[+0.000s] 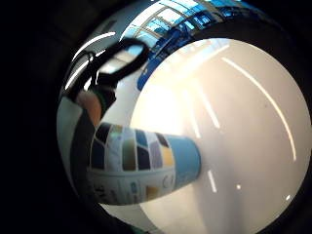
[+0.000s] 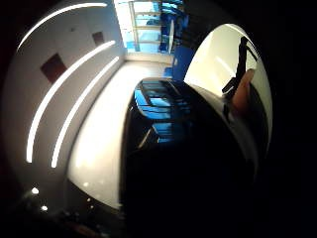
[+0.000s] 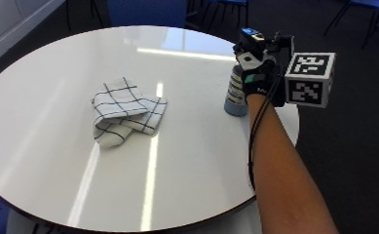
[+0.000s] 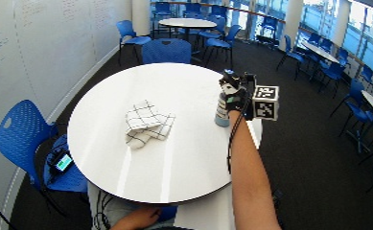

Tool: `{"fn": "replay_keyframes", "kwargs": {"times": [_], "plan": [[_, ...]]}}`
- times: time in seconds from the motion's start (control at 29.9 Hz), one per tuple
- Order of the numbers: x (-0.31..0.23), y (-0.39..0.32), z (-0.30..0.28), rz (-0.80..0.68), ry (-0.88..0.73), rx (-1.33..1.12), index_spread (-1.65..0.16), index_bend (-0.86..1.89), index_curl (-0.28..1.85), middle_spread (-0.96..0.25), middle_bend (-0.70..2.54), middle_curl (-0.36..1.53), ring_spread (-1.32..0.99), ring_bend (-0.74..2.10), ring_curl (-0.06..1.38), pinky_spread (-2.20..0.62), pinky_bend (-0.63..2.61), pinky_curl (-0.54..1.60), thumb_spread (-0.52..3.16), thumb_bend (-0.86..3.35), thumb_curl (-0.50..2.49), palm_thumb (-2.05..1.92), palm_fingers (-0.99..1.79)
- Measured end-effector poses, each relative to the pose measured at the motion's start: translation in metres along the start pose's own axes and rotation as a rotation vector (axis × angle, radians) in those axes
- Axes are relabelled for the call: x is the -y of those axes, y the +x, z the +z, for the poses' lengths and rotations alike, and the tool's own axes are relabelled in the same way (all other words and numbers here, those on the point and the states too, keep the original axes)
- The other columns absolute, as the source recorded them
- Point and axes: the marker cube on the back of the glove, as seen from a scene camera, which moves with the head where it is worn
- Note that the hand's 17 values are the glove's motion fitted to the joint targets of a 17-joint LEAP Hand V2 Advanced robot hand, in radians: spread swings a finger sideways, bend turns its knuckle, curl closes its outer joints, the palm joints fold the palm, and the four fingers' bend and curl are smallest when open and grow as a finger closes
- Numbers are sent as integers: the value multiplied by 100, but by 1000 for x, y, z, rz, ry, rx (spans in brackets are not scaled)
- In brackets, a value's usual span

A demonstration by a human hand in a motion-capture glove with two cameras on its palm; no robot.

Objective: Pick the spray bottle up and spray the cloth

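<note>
A spray bottle with a pale blue labelled body stands upright on the round white table, near its right edge. My gloved right hand wraps around the bottle's top, fingers curled at the neck and spray head. The little finger side palm view shows the labelled body close to the palm, its base on the tabletop. In the thumb side palm view a dark shape fills much of the picture and a bare fingertip shows beside it. A folded white cloth with a dark check lies left of the bottle, apart from it.
The table's right edge runs just behind the bottle and my forearm. In the wide view, blue chairs stand at the left and the far side of the table. More tables and chairs fill the room behind.
</note>
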Motion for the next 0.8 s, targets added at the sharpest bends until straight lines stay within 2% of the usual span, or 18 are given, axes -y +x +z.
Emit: {"fn": "replay_keyframes", "kwargs": {"times": [0.1,0.27,0.8], "plan": [[4,-5,1,-65,47,21,-29,35,48,-18,34,44,-17,40,40,4,22,17,73,-4,56,93,125],[12,-23,3,-82,44,10,-29,27,48,-20,39,46,-18,46,42,-6,32,23,66,-4,58,91,135],[16,-39,4,-110,49,-20,-29,29,51,-21,44,48,-19,50,44,-14,37,32,50,-3,66,93,133]]}}
